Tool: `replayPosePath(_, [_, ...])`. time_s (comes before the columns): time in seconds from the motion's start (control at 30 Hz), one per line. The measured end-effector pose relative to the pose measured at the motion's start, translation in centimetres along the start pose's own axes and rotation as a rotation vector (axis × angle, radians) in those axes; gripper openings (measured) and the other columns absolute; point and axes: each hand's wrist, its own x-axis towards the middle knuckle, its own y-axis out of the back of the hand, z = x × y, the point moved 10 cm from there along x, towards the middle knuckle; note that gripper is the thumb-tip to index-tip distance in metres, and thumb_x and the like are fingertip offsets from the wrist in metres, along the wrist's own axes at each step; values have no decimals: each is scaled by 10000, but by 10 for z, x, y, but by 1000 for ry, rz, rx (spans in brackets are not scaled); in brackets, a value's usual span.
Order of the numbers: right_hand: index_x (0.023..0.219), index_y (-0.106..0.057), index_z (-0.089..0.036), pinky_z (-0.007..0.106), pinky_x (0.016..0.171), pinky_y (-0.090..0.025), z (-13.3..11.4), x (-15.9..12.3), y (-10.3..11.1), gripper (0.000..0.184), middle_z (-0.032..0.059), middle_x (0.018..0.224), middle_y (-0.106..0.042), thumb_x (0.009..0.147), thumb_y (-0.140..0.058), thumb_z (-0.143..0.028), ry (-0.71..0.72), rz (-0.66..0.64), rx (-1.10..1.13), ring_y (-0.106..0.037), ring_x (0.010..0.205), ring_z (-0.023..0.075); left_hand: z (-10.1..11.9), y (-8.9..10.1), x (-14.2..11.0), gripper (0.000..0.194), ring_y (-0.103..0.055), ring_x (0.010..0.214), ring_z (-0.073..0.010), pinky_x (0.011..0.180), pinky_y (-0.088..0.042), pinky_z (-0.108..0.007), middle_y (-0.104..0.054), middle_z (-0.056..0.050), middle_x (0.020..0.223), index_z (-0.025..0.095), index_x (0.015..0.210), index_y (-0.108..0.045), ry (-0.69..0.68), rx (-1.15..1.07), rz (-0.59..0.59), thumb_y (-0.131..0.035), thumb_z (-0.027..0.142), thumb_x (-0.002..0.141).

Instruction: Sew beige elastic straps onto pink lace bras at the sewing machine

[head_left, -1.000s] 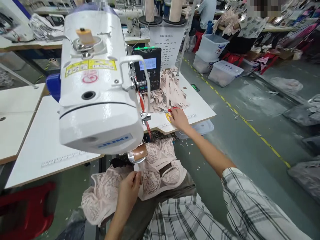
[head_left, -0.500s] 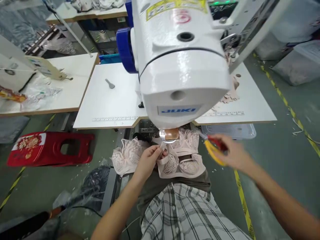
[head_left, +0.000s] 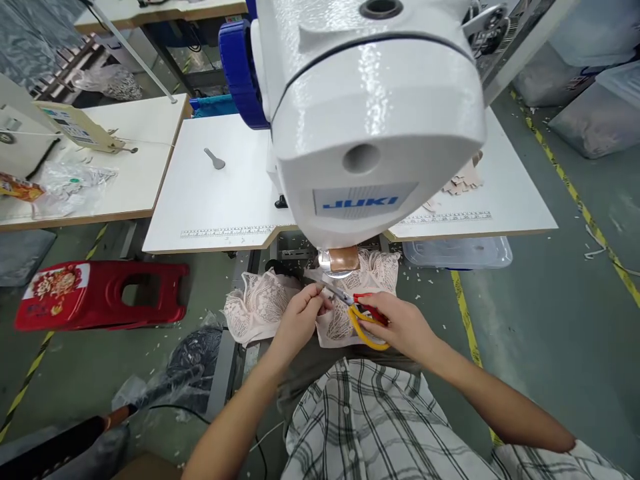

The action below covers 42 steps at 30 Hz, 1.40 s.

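Note:
My left hand (head_left: 300, 317) pinches a pale pink lace bra (head_left: 336, 328) at its edge, just below the sewing machine head (head_left: 380, 147). In my right hand (head_left: 407, 328) are scissors (head_left: 369, 337) with a red and a yellow handle loop. Their blades reach left to the fingertips of my left hand; whether the blades touch the fabric I cannot tell. Another lace cup (head_left: 263, 307) lies left of my left hand, and more pink lace (head_left: 384, 270) lies behind the scissors. My right hand and the scissors cover part of the bra on my lap.
The white JUKI machine stands over a white table (head_left: 220, 193) with printed rulers. A grey spoon-shaped piece (head_left: 215, 159) lies on it, and fabric scraps (head_left: 463, 180) sit at the right. A red stool (head_left: 100, 293) is on the floor at left; a clear plastic lid (head_left: 457, 252) shows below the table.
My right hand has brought the scissors left and inward, from the right side to my left fingertips. My left hand keeps its pinch in nearly the same place. The view has shifted closer to the machine.

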Motion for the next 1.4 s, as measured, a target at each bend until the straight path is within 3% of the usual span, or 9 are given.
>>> replayPosePath(0.17, [1082,-625,-245,288,604,-544,7,-14,10,300,63,1000,-713,784,-632,-278,-89,105,125,-656,703,173,2,6,0,370,-373,553,-100,511,-330,-216,-438,48,647,209,721,-491,-7,-64,3,-537,537,886])
replayPosePath(0.37, [1103,-591,-238,300,597,-534,-4,-10,-3,366,81,1023,-689,744,-654,-274,-63,92,153,-619,697,174,3,4,2,409,-426,563,-106,505,-345,-218,-552,11,678,189,765,-595,-16,5,-50,-566,583,870])
replayPosePath(0.57, [1126,-626,-244,300,611,-541,-1,4,-15,369,63,1024,-710,761,-666,-274,-95,36,191,-625,681,164,5,9,4,354,-449,549,-114,498,-350,-222,-596,-2,686,190,767,-619,-22,102,-58,-566,523,874])
replayPosePath(0.8, [1130,-692,-266,329,741,-581,10,0,-14,331,52,1060,-747,800,-672,-275,-140,23,259,-708,892,214,6,15,6,357,-435,535,-110,501,-336,-225,-574,3,658,190,712,-601,-49,145,-34,-536,481,907])
replayPosePath(0.93, [1101,-712,-267,307,621,-570,27,-14,-6,306,42,990,-759,803,-654,-305,-229,38,263,-682,696,177,9,23,6,315,-530,622,-134,583,-415,-234,-618,-9,698,194,746,-624,-92,71,32,-548,460,896])
replayPosePath(1.07, [1028,-731,-260,299,542,-529,52,-15,24,276,35,855,-747,778,-658,-351,-282,33,168,-641,601,175,21,38,3,240,-602,683,-170,607,-435,-250,-688,-38,759,198,850,-690,-215,343,151,-546,387,881])
replayPosePath(1.17, [1033,-721,-234,326,564,-509,82,10,76,307,46,778,-719,799,-645,-417,-356,153,-36,-636,613,204,35,41,-1,236,-580,595,-167,560,-402,-255,-665,-22,678,200,974,-701,-333,627,229,-526,311,861])
replayPosePath(1.3, [1068,-687,-175,393,697,-521,116,66,154,312,117,935,-733,831,-617,-366,-443,344,-323,-678,797,279,37,26,4,284,-660,675,-196,583,-459,-265,-728,-60,786,200,1030,-697,-301,679,17,-465,310,910])
replayPosePath(1.4, [1129,-680,-131,497,938,-475,103,97,171,338,202,1203,-673,847,-582,-291,-283,348,-428,-618,1118,361,33,18,7,338,-708,821,-220,638,-519,-281,-754,-74,964,212,1221,-611,-205,626,-187,-442,340,958])
